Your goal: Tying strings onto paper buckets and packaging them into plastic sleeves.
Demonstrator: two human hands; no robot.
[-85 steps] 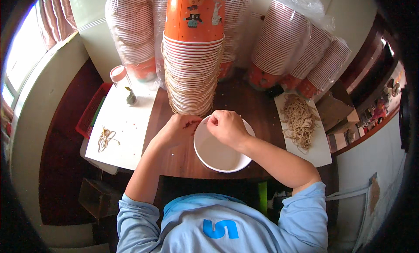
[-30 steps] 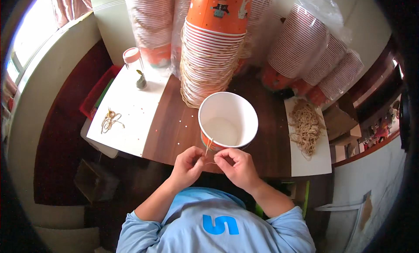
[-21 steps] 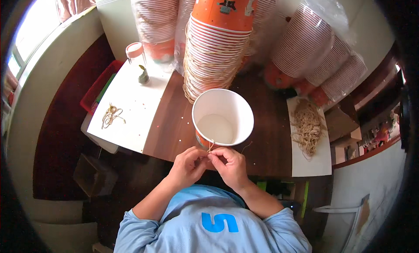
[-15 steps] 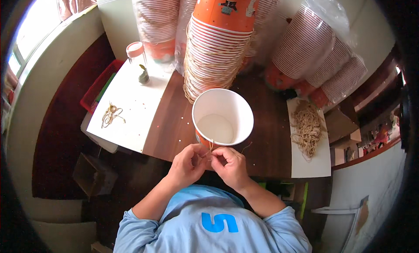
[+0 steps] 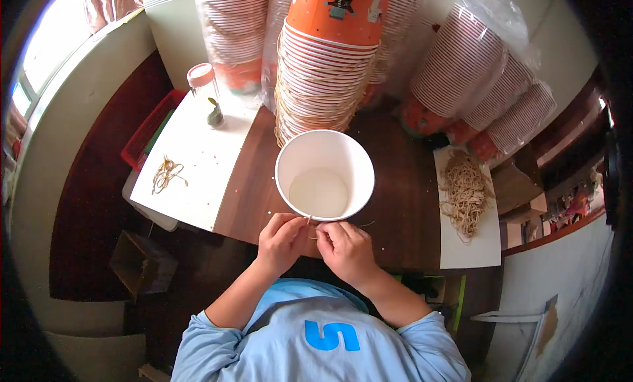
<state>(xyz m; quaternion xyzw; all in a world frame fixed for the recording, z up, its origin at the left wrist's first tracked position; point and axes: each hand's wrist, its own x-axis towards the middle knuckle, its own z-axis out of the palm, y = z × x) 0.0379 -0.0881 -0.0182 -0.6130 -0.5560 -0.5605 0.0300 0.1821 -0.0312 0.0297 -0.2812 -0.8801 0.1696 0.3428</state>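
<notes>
A round paper bucket [image 5: 357,163], white inside, stands on the brown table with its mouth facing up. At its near rim a thin tan cord [image 5: 310,219] sticks up between my hands. My left hand [image 5: 279,243] has thumb and forefinger pinched on the cord just below the rim. Close beside it, my right hand [image 5: 347,251] is closed, fingertips pressed together on the same cord. A loose cord end trails out past the right hand. The cord's lower part and any knot are hidden by my fingers.
Behind the bucket rises a tall stack of orange buckets [image 5: 335,49] with cords looped around it. Plastic-wrapped bucket stacks [image 5: 455,65] stand at the back right. A cord heap [image 5: 465,194] lies right; a small cord bundle [image 5: 168,175] and jar [image 5: 206,95] sit left.
The bucket has shifted slightly to the left. My fingertips have drawn a little apart, and the cord end by my right hand lies at a lower angle.
</notes>
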